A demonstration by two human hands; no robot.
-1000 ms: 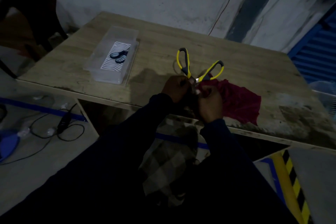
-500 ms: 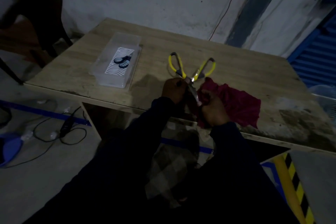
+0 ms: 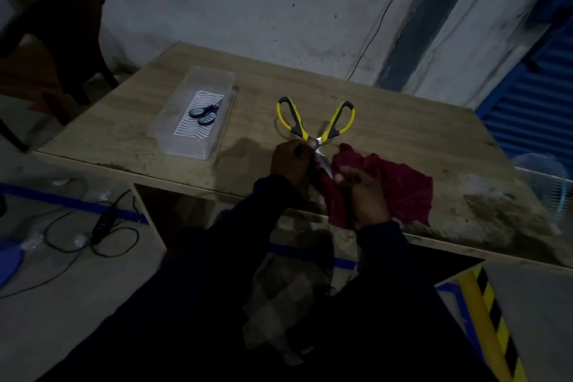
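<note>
Yellow-handled scissors [image 3: 331, 131] pointed handles-away near the surface's [image 3: 403, 133] front edge. My left hand [image 3: 290, 164] gripped them by the pivot, fingers curled; my right hand [image 3: 367, 195] pinched the red cloth [image 3: 400, 186] onto a blade. I judged it best to wipe along the flat, toward the tip.

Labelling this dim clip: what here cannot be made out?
Head view only.
Blades of the yellow scissors: mostly covered by the left hand and red cloth.
Fingertips of the right hand: buried in cloth.
Detail of the small scissors in the clear box: too small, dim.
</note>
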